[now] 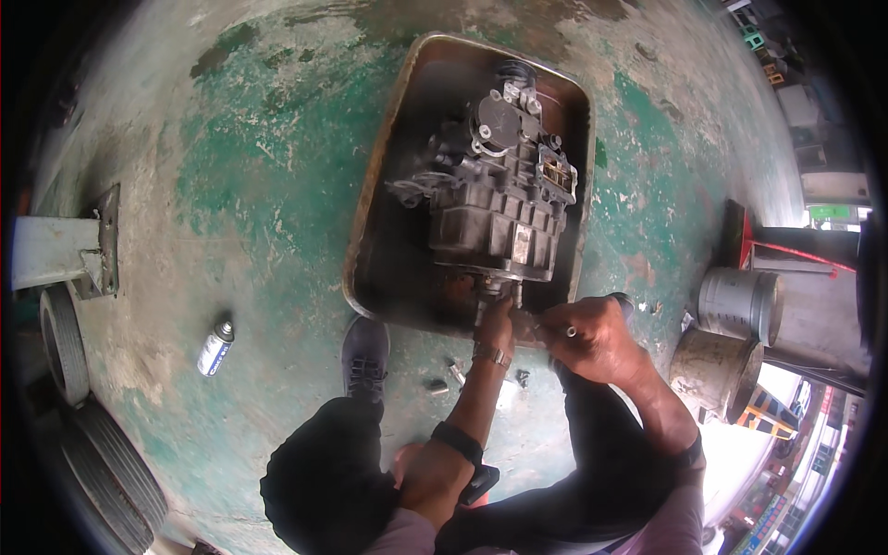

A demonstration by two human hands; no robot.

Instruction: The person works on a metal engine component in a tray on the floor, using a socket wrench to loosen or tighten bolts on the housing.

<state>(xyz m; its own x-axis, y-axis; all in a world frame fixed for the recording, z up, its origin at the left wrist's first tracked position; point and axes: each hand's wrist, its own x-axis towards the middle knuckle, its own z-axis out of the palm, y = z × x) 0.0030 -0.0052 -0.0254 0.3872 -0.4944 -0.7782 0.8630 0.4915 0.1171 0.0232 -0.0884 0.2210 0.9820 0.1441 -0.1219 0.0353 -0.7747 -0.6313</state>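
One gearbox [499, 217] lies in one tray [393, 264], long axis running away from the person. Of two hands, the right hand [599, 340] clenches one metal tool [571, 331]; the left hand [496, 326] (grip hidden, can't tell) is at the gearbox's near end.

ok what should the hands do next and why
Perhaps bring the tool in the right hand up to the left hand: that hand is at the near end of the gearbox, and the tool is gripped close beside it; contact is unclear.

From here I see a spray can [216, 351] on the scuffed green floor [268, 222], two tyres [104, 476] farther left, two grimy drums [710, 372] off right.
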